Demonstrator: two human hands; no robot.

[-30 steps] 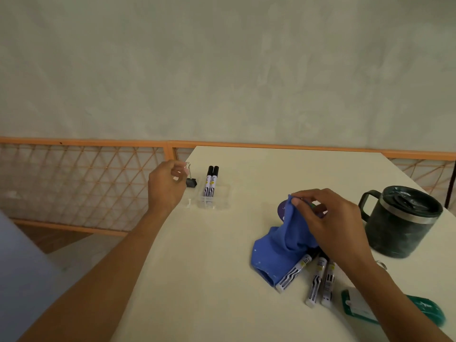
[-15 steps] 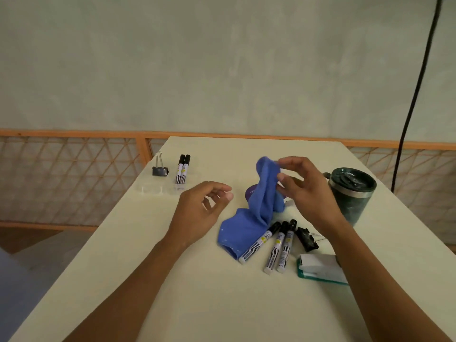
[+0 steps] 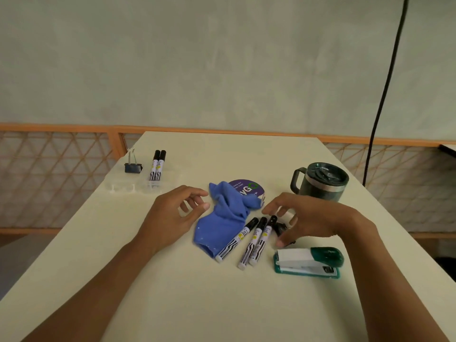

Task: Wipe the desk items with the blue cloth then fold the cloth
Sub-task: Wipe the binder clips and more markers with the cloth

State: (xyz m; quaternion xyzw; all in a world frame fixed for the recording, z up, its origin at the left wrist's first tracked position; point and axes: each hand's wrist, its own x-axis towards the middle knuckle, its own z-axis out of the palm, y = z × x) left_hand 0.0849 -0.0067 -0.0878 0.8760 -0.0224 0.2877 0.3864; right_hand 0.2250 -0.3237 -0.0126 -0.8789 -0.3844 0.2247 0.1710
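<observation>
Hidden: black clip [image 3: 281,228] mostly behind right hand [image 3: 315,218]; purple disc [image 3: 247,186] partly under blue cloth [image 3: 220,227].
Cloth: soft, crumpled heap.
Fingers: left hand [image 3: 170,218] and right hand both released, empty.

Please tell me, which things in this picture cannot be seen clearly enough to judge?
- Head view: a small black object beside the three loose markers is mostly covered by the right hand; what it is, and whether the fingers grip it, is unclear.
- Head view: the purple disc lies partly under the blue cloth, so its print is incomplete.
- Head view: the marker labels are too small to read.
</observation>
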